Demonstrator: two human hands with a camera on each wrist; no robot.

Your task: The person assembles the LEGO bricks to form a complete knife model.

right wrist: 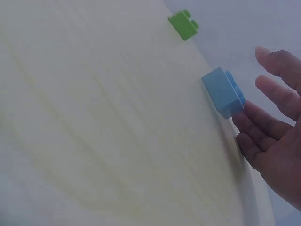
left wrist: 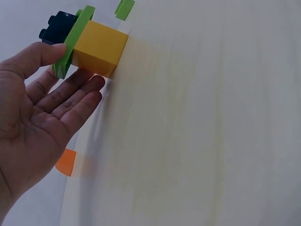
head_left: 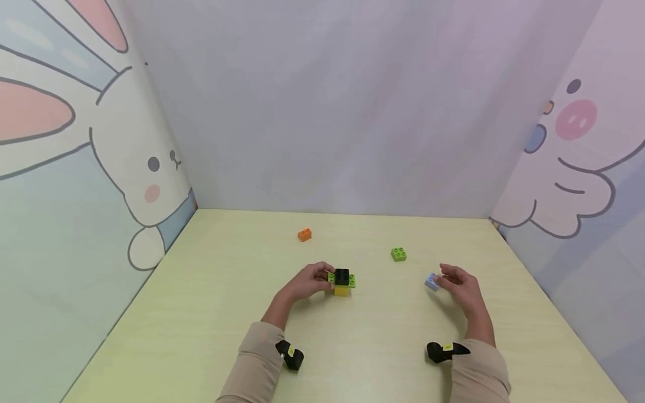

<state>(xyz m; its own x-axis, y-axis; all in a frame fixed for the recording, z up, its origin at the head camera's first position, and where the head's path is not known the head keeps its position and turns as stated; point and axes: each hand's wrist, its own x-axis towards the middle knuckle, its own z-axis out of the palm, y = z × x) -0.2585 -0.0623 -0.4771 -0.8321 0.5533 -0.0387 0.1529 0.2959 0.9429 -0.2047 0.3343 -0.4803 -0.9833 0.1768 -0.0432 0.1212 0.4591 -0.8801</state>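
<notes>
My left hand [head_left: 306,282] pinches one end of a green toy building plate [head_left: 351,281] in a small stack. On top of that plate sits a black brick [head_left: 342,276], and a yellow block [left wrist: 101,46] forms the base. The left wrist view shows the thumb over the plate's end and the other fingers below it, beside the yellow block. Over on the right, a light blue brick [right wrist: 221,92] rests on the table, studs up. My right hand [head_left: 462,288] is beside it with spread, relaxed fingers, the fingertips right at its near end.
A bright green brick [head_left: 398,254] lies on the pale wooden table [head_left: 383,347] between and beyond the hands. Farther back on the left is an orange brick [head_left: 304,235]. Fabric walls with cartoon animals [head_left: 151,184] border the table's back and sides.
</notes>
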